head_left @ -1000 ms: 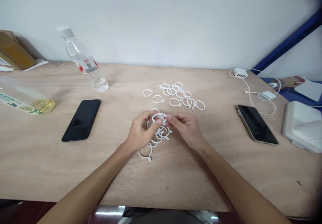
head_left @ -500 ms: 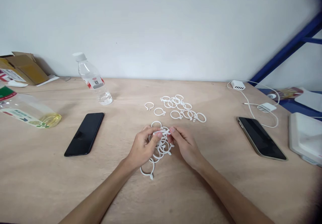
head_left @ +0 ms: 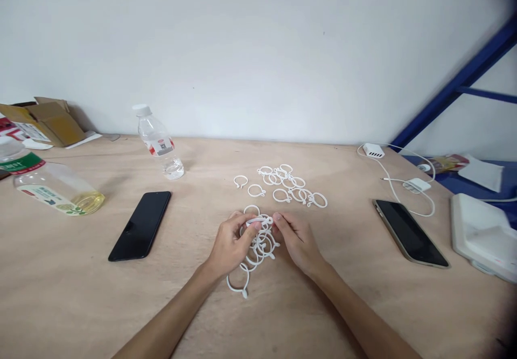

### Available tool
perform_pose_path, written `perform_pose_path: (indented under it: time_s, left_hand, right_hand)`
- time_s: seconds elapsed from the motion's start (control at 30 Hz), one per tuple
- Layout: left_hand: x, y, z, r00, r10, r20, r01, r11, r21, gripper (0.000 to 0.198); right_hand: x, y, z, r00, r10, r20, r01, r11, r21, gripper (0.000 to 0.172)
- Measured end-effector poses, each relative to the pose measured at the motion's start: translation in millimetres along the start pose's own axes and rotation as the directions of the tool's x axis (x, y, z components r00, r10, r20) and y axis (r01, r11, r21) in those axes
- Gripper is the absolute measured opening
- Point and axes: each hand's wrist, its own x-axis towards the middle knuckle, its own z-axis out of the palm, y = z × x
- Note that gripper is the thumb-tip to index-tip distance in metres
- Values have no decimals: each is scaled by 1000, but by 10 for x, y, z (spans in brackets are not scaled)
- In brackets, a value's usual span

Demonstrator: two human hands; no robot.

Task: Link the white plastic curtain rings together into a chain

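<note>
My left hand (head_left: 233,241) pinches a white curtain ring (head_left: 259,220) between thumb and fingers, a little above the tabletop. The thumb and fingertips of my right hand (head_left: 297,240) close on the right end of that same ring, where its small eyelet seems to be; the fingertips partly hide it. Beneath both hands lies a heap of similar white rings (head_left: 258,257), overlapping each other, with one ring (head_left: 238,281) at its near end. Farther back, several more rings (head_left: 297,182) lie in a loose cluster, and a lone ring (head_left: 240,181) sits to their left.
On the left are a black phone (head_left: 141,225), a water bottle (head_left: 161,146), a bottle of yellow liquid (head_left: 56,187) and a cardboard box (head_left: 54,122). On the right lie another phone (head_left: 410,232), a white charger (head_left: 373,150) with cables, and a white plastic case (head_left: 484,235).
The view has tilted up slightly, so everything appears lower in the picture. Both hands keep hold of the ring, which has turned a little so more of its loop shows.
</note>
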Motion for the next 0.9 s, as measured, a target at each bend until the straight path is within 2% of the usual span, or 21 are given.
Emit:
perform_pose_path:
  time_s: [0.1, 0.2, 0.3, 0.43, 0.57, 0.67, 0.77, 0.9]
  left_hand:
    - [15, 14, -29, 997, 44, -61, -40, 997, 67, 32]
    - [25, 35, -55, 991, 95, -98, -71, 972, 223, 28]
    - [30, 48, -65, 989, 115, -89, -83, 948, 306, 26]
    - [39, 39, -65, 991, 111, -69, -78, 927, 366, 26]
    - [44, 14, -60, 993, 103, -64, -69, 914, 400, 27]
    - [39, 4, -53, 993, 109, -54, -77, 905, 418, 27]
    - [28, -3, -48, 992, 119, -33, -93, 894, 438, 27]
    - [3, -13, -51, 981, 188, -38, -155, 892, 424, 42]
  right_hand:
    - [102, 121, -134, 978, -155, -137, 103, 938, -330, 28]
    - [226, 259, -240, 976, -162, -145, 58, 837, -543, 32]
    - [328, 344, -273, 992, -91, -90, 15, 785, -620, 37]
    - [373, 366, -258, 996, -68, -57, 18, 783, -621, 29]
    - [308, 295, -207, 979, -123, -163, 35, 888, -458, 26]
    - [229, 160, -128, 975, -76, -210, 27, 974, -227, 27]
    - [167, 10, -36, 991, 66, -114, -57, 995, 83, 30]
    - [117, -105, 51, 979, 203, 24, -196, 899, 393, 38]
